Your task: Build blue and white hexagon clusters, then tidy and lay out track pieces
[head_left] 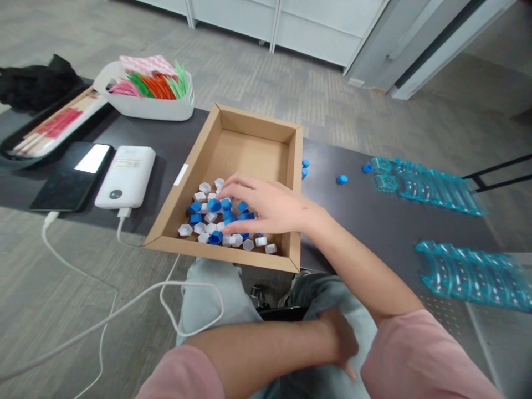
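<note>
A shallow cardboard box sits on the dark table, holding many small hexagonal caps in its near part. Some are blue caps, others are white caps. My right hand reaches in from the right, just over the caps, its thumb and fingers spread apart. Nothing shows in its grip; whether the fingertips touch the blue caps below, I cannot tell. Down on my lap rests my left hand, away from the box, a finger stretched out and the others partly hidden.
Loose blue pieces lie right of the box. Beyond them are two ribbed clear teal plastic pieces. To the left are a white power bank, a phone, a black tray and a white basket. White cables hang in front.
</note>
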